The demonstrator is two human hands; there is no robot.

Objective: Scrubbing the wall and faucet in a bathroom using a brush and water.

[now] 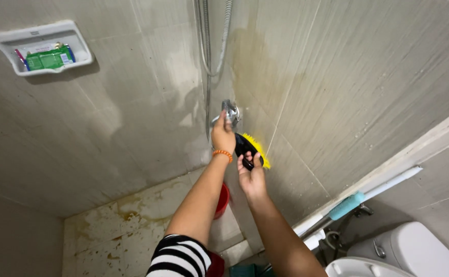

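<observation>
My left hand (223, 134), with an orange bead bracelet on the wrist, is closed around the chrome shower tap (230, 112) in the corner of the tiled walls. My right hand (250, 173) holds a black scrub brush with yellow bristles (250, 149) just below and right of the tap, the bristles turned toward the right wall. A chrome shower hose (215, 36) hangs down the corner above the tap.
A white wall soap tray (42, 47) with a green packet sits at the upper left. A red bucket (223, 200) stands on the stained floor below my arms. A white toilet (404, 251) is at the lower right, with a teal-handled tool (347, 205) leaning on the ledge.
</observation>
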